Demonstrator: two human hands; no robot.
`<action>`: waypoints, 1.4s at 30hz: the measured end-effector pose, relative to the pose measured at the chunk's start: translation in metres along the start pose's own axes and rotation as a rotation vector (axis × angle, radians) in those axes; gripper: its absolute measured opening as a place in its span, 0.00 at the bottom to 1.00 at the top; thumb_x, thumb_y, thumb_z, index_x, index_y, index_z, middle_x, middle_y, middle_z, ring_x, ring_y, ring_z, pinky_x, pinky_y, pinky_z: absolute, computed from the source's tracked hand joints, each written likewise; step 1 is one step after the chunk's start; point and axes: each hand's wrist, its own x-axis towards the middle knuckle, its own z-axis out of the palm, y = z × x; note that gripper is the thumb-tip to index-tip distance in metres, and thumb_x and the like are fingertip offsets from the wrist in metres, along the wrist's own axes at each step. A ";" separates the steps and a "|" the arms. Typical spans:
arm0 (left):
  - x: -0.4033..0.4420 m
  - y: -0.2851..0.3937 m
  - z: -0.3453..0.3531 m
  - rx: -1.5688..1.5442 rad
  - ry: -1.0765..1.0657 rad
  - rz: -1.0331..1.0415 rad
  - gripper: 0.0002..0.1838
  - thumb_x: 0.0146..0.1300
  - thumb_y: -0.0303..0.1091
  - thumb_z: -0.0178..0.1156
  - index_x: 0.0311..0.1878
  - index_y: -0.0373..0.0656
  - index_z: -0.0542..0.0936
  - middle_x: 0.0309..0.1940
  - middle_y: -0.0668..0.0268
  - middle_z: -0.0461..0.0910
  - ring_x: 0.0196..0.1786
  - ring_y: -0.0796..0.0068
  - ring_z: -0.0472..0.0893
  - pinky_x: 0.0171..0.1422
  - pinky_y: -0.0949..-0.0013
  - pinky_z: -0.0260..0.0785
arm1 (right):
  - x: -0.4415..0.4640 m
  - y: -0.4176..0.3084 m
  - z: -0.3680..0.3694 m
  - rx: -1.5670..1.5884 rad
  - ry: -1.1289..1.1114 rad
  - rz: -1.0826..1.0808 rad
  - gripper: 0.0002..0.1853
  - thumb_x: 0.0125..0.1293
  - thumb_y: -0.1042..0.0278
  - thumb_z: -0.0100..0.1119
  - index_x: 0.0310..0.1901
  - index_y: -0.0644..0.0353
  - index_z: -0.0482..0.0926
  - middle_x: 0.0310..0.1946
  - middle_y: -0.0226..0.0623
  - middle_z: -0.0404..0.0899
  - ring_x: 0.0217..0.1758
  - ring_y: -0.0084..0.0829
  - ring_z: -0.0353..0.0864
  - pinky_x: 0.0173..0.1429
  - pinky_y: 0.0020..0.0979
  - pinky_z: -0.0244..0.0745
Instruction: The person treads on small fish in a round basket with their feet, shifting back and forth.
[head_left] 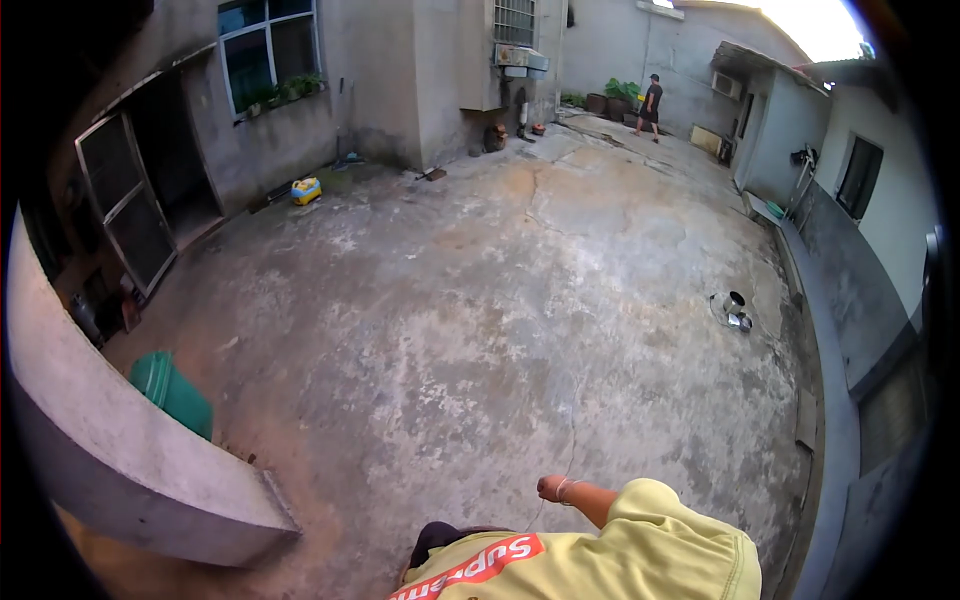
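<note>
My right hand [553,488] is in front of my body at the bottom of the view, its fingers curled into a loose fist. No object shows in it or sticks out of it. A thin pale bracelet [566,490] circles the wrist. The arm comes out of a yellow shirt [640,550] with a red lettered patch [480,568] on the chest. Beneath the hand is worn concrete ground [430,400], which it does not touch. My left hand is out of sight.
A green bin [175,395] stands by a low curved wall [150,470] at left. A yellow-and-blue container [306,190] sits near the house. Metal items [735,308] lie on the ground at right. Another person [650,107] is at the far end. A screen door [125,200] stands ajar.
</note>
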 end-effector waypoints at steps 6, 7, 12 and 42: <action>-0.036 0.044 -0.019 -0.007 0.016 0.073 0.16 0.44 0.43 0.49 0.32 0.42 0.72 0.25 0.62 0.73 0.30 0.72 0.72 0.35 0.73 0.62 | -0.011 -0.023 -0.012 0.058 0.028 -0.025 0.14 0.42 0.61 0.47 0.32 0.55 0.71 0.31 0.40 0.71 0.36 0.37 0.69 0.39 0.30 0.63; -0.035 0.046 -0.019 -0.008 0.017 0.079 0.15 0.44 0.43 0.49 0.32 0.42 0.72 0.25 0.62 0.73 0.30 0.72 0.72 0.35 0.73 0.62 | -0.012 -0.023 -0.011 0.066 0.043 -0.042 0.14 0.42 0.61 0.47 0.32 0.55 0.71 0.31 0.40 0.71 0.36 0.37 0.69 0.40 0.30 0.63; -0.039 0.042 -0.017 -0.007 0.032 0.070 0.15 0.44 0.42 0.48 0.32 0.42 0.72 0.25 0.62 0.73 0.30 0.73 0.72 0.34 0.73 0.62 | 0.005 0.006 0.015 0.096 0.050 -0.015 0.13 0.41 0.63 0.47 0.30 0.56 0.72 0.29 0.41 0.72 0.35 0.37 0.69 0.38 0.30 0.64; -0.028 0.024 0.015 -0.096 0.042 0.005 0.13 0.45 0.41 0.47 0.29 0.41 0.72 0.21 0.64 0.72 0.26 0.75 0.71 0.30 0.74 0.62 | 0.008 -0.006 0.008 0.043 0.016 -0.014 0.14 0.41 0.62 0.48 0.32 0.56 0.72 0.30 0.40 0.72 0.35 0.36 0.69 0.39 0.30 0.64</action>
